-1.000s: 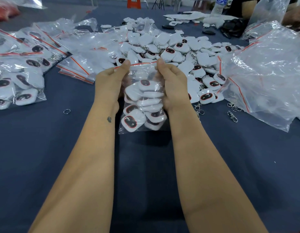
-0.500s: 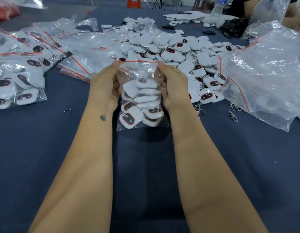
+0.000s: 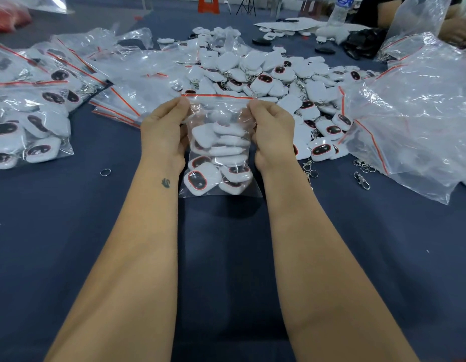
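- Sealing looks like the step in hand: the left hand (image 3: 162, 129) and the right hand (image 3: 272, 129) each pinch a top corner of the zip-lock bag (image 3: 218, 152), with the thumbs and curled fingers closed on the plastic just under the red seal strip (image 3: 218, 95).
- Tension helps here. With the strip pulled straight and flat between the two corners, the tracks should line up before any pressing.
- Pressing is best run from one corner to the other with thumb and forefinger, so that no gap is left in the middle.
- Trapped air may bulge the bag, and pushing it out before the last stretch closes should keep the pack flat.
- Contents should stay low. A fob or a ring caught in the tracks would likely stop the seal.
- The bag is held upright between the hands, its bottom edge at or just above the dark blue table (image 3: 226, 257). I cannot tell whether it touches.
- It is clear plastic, creased and glossy, and filled about two thirds with white key fobs (image 3: 198, 180). These are rounded squares, some showing a black oval face ringed in red.
- Whether the strip is already shut cannot be told from this view.
- Behind the bag lies a loose pile of the same fobs (image 3: 265, 74), and filled bags (image 3: 30, 113) lie to the left.
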`<control>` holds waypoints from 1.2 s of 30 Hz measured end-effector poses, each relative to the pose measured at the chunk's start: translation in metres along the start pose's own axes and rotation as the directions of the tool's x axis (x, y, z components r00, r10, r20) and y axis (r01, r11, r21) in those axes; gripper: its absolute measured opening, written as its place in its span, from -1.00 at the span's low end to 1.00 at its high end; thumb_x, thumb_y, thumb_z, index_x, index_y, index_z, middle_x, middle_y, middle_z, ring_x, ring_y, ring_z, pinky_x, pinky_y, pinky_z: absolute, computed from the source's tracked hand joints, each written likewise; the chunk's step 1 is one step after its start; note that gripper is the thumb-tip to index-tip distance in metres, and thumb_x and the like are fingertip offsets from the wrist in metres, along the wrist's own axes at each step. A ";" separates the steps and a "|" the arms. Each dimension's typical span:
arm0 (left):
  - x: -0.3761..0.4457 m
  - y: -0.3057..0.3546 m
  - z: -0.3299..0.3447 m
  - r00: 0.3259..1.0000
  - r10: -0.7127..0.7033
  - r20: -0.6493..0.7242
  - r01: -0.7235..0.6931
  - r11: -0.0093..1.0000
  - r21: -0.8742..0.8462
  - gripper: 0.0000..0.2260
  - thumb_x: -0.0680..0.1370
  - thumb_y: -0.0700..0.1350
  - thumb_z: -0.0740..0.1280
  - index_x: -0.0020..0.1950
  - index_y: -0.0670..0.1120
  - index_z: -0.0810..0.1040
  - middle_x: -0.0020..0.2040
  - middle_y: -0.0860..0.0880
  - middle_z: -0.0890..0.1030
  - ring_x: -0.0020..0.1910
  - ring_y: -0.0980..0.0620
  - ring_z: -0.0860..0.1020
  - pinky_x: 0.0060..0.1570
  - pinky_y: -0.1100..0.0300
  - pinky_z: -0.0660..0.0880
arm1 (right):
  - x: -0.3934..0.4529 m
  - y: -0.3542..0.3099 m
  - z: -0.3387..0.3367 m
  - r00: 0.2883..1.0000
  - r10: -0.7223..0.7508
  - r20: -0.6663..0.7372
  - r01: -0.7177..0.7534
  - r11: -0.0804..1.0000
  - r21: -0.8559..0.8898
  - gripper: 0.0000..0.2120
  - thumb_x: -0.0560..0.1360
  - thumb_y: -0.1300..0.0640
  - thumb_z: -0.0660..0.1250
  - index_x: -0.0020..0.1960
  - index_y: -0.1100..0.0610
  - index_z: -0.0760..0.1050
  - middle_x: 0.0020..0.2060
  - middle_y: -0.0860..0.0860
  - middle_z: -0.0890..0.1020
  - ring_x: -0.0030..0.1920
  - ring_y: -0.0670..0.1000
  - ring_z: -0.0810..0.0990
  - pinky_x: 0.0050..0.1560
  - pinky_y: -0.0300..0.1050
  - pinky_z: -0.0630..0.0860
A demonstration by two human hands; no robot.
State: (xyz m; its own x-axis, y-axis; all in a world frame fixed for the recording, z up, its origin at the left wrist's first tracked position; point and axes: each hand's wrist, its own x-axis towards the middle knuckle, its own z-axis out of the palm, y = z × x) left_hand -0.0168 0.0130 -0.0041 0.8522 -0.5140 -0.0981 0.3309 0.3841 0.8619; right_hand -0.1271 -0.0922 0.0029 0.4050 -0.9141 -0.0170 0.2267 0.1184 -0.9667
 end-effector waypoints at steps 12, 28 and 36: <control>0.003 -0.001 0.000 1.000 -0.010 -0.002 0.010 0.998 -0.063 -0.86 0.54 -0.28 0.38 -0.22 -0.16 0.64 -0.32 -0.05 0.69 -0.34 0.06 0.65 -0.28 0.23 0.58 | -0.001 0.003 0.004 0.997 -0.032 0.066 0.038 0.996 -0.084 -0.78 0.49 0.25 0.36 -0.33 0.14 0.55 -0.32 0.09 0.58 -0.25 0.02 0.48 -0.16 -0.12 0.45; 0.001 -0.001 0.002 1.000 -0.018 0.025 0.020 0.997 -0.077 -0.88 0.58 -0.26 0.34 -0.15 -0.20 0.61 -0.35 -0.02 0.67 -0.37 0.10 0.63 -0.31 0.29 0.55 | 0.000 0.006 0.005 0.986 -0.005 0.167 0.002 1.000 0.016 -0.88 0.49 0.32 0.39 -0.22 0.22 0.57 -0.32 0.09 0.61 -0.19 0.06 0.56 -0.07 -0.09 0.50; 0.001 -0.001 0.003 0.998 -0.022 0.061 0.028 0.994 -0.108 -0.87 0.54 -0.29 0.38 -0.21 -0.21 0.63 -0.33 -0.07 0.67 -0.35 0.05 0.63 -0.25 0.23 0.57 | -0.004 0.003 0.006 0.981 -0.032 0.194 0.018 0.997 0.071 -0.89 0.46 0.36 0.41 -0.18 0.20 0.57 -0.32 0.07 0.62 -0.26 0.00 0.56 -0.14 -0.16 0.52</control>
State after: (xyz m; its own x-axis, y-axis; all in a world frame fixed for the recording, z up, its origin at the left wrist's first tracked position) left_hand -0.0178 0.0099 -0.0040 0.8185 -0.5680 -0.0862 0.3967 0.4502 0.8000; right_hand -0.1229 -0.0863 0.0013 0.5616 -0.8250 0.0632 0.2962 0.1291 -0.9464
